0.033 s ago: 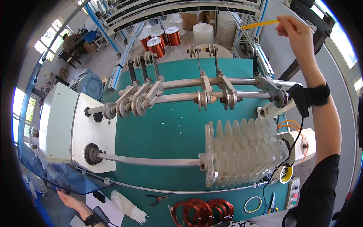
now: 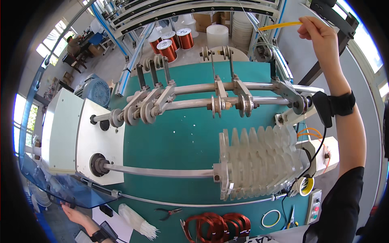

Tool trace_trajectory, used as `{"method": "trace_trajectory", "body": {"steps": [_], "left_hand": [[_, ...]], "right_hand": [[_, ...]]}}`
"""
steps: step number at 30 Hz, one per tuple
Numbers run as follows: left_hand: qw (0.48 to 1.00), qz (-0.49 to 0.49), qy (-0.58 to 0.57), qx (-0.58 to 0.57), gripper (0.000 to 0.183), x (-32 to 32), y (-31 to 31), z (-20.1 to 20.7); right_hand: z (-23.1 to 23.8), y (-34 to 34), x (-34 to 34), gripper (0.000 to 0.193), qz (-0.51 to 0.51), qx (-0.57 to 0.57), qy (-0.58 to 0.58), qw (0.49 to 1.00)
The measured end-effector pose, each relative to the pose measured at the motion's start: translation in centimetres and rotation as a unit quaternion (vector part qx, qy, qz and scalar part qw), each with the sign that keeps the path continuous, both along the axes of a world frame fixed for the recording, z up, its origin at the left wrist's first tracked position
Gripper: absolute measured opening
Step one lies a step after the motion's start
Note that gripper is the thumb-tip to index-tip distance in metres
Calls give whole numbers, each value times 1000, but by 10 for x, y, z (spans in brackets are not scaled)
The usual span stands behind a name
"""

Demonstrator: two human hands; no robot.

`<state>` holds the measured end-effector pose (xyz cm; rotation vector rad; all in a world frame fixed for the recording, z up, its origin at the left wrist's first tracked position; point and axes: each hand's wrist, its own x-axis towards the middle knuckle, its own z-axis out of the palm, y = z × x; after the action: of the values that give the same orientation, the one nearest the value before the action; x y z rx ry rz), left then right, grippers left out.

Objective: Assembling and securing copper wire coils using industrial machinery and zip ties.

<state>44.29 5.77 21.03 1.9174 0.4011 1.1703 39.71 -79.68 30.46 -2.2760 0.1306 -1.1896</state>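
Right hand: raised (image 2: 319, 35) at the far right, thumb and forefinger pinching one end of the yellow strip, the other fingers curled.
Yellow strip: up (image 2: 280, 26) between that hand and the machine's upright frame (image 2: 279, 56); a loose pinch could let it slip.
Left hand: low (image 2: 77, 215) at the lower edge of the blue-tinted guard (image 2: 71, 193), fingers together, fairly straight; I cannot tell whether they grip it. If the guard shifted, it might knock them.
Wrist cable: black (image 2: 317, 152), hanging beside the ribbed former (image 2: 259, 164); I'd worry about it snagging if the square shaft (image 2: 162, 173) turned.
Scissors: near the table's front edge (image 2: 292, 218); a careless sleeve might sweep them off.
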Motion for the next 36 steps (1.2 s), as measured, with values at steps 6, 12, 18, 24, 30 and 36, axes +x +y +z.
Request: {"method": "trace_trajectory", "body": {"steps": [6,12,18,24,30,36], "left_hand": [[999,-13,26,21,47,-21,-18,-2],[997,-45,23,-58,53,-52,-75,12],[986,-124,-2,-112,62,-66,-92,18],[926,-250,-17,-282,48,-65,-106,21],[879,-409,18,-244,43,-134,-178,20],[727,-642,112,-218,47,-212,-298,34]], "right_hand": [[-17,7,5,22,20,42,42,998],[-28,-51,110,29,-19,57,79,995],[-26,-46,104,31,2,138,92,986],[29,66,-111,21,-34,-77,43,996],[60,100,-366,22,-247,-249,42,935],[11,123,-510,24,-273,24,0,962]]}}
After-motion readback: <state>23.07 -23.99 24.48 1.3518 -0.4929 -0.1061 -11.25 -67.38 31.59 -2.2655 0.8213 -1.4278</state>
